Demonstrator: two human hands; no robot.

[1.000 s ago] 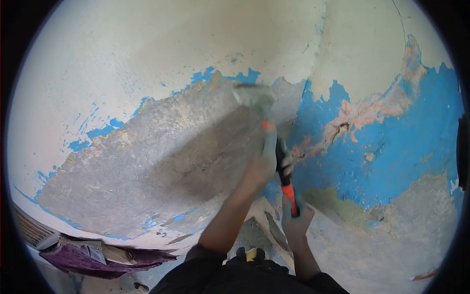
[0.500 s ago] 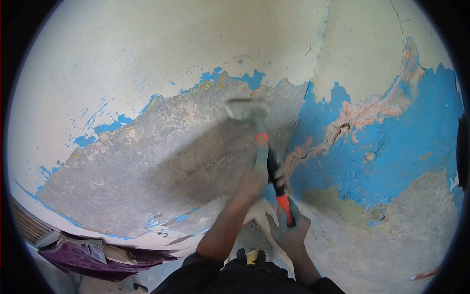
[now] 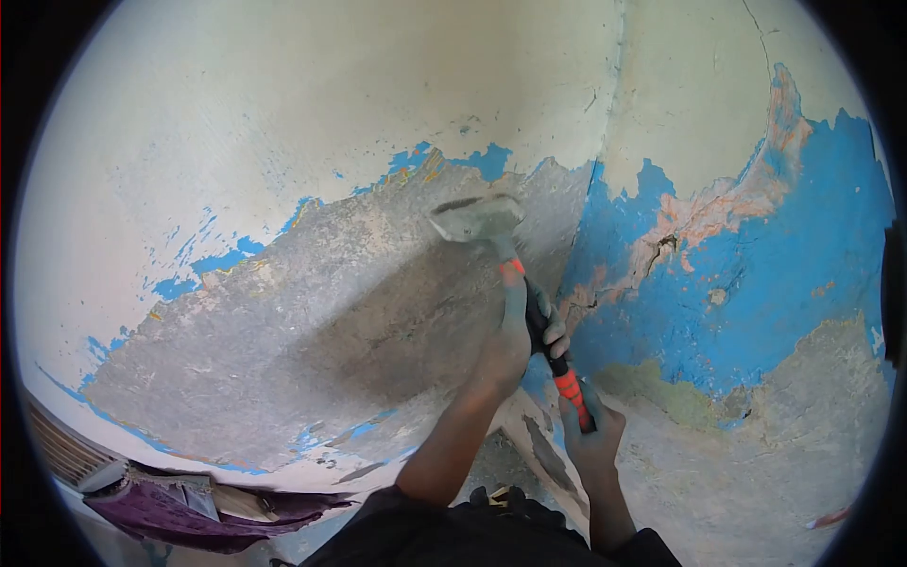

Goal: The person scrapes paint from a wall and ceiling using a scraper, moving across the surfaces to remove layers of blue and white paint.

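Note:
Both my hands grip a scraper with a black and orange handle (image 3: 565,378). My left hand (image 3: 508,340) holds the upper part of the handle, its forefinger stretched along the shaft toward the blade. My right hand (image 3: 593,433) is closed around the handle's lower end. The wide grey blade (image 3: 475,217) lies against the bare grey plaster (image 3: 312,331) of the left wall, just below the jagged edge of the cream paint (image 3: 312,104).
A wall corner (image 3: 605,123) runs down beside the blade. The right wall has blue paint (image 3: 775,274), pink cracked patches (image 3: 699,222) and bare plaster low down. A purple cloth (image 3: 179,506) and a ribbed object (image 3: 61,454) lie at the lower left.
The scraper dipped down and left half a second ago, then came back up and right; the blade now rests slightly lower on the plaster than one second ago. Both hands kept their grip.

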